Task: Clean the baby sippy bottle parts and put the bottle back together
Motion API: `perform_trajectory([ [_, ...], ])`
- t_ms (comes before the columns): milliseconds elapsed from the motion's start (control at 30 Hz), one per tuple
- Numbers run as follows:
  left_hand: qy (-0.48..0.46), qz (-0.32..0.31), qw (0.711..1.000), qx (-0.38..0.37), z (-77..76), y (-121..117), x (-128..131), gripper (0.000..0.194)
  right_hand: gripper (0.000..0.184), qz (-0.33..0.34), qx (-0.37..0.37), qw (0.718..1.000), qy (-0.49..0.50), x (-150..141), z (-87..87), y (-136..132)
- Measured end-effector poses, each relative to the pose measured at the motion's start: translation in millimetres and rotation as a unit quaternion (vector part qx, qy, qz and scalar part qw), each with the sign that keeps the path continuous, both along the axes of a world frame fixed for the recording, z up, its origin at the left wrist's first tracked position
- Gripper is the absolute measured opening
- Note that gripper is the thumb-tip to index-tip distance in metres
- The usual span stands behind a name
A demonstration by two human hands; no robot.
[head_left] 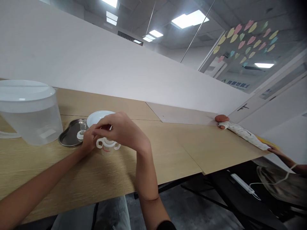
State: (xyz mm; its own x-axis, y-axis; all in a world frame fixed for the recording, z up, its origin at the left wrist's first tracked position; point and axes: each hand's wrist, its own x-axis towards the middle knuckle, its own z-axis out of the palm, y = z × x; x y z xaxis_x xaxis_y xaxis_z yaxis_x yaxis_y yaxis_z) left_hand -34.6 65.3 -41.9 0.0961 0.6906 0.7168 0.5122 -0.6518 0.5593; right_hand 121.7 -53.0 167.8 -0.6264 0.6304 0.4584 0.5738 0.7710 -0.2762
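Observation:
A clear baby bottle [107, 149] with two white side handles and red lettering stands upright on the wooden table. Over its top arches my right hand [120, 129], its thumb and fingers pinched together. My left hand [89, 139] is closed just left of the bottle, its fingers meeting those of the right. Whatever lies between the fingertips is hidden. Close behind my left hand is a kidney-shaped metal tray [68, 138], holding a white ring-like bottle part [81, 134] and a small clear piece [83, 124]. A white bowl [98, 115] sits behind both hands, partly covered by them.
A large clear lidded pitcher [31, 118] of water stands at the left. At the table's far right end lies a baby doll [240, 132] in patterned white cloth, with another person's hand [275, 150] at it. A white power strip [242, 183] rests below on a dark surface.

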Motion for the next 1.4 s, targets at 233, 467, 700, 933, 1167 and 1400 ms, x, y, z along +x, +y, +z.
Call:
perform_trajectory([
  [233, 0.034, 0.015, 0.999, -0.002, 9.3, -8.2, 0.3, 0.038, 0.038, -0.025, 0.010, 1.000, 0.010, 2.1, -4.9, 9.3],
  [467, 0.057, 0.008, 0.998, 0.010, 6.3, -5.3, -0.7, 0.034, 0.040, -0.087, -0.066, 0.992, -0.070, -2.3, -1.3, 10.5],
  [700, 0.043, 0.021, 0.999, 0.004, 4.2, -3.8, 1.0, 0.029, 0.038, -0.108, -0.086, 0.986, -0.096, -6.0, -2.6, 17.1],
  [933, 0.036, 0.049, 0.998, -0.019, 5.3, -2.0, 2.7, 0.021, 0.035, -0.059, -0.117, 0.987, -0.092, -6.2, -9.7, 32.4],
  [1167, 0.026, 0.038, 0.999, -0.021, 7.5, -2.3, 2.8, 0.020, 0.037, -0.034, -0.153, 0.985, -0.071, -5.5, -18.9, 48.2],
  [1400, -0.017, 0.031, 0.999, -0.017, 4.1, 0.3, 3.5, 0.022, 0.039, -0.050, -0.149, 0.984, -0.087, -12.5, -22.4, 50.7],
])
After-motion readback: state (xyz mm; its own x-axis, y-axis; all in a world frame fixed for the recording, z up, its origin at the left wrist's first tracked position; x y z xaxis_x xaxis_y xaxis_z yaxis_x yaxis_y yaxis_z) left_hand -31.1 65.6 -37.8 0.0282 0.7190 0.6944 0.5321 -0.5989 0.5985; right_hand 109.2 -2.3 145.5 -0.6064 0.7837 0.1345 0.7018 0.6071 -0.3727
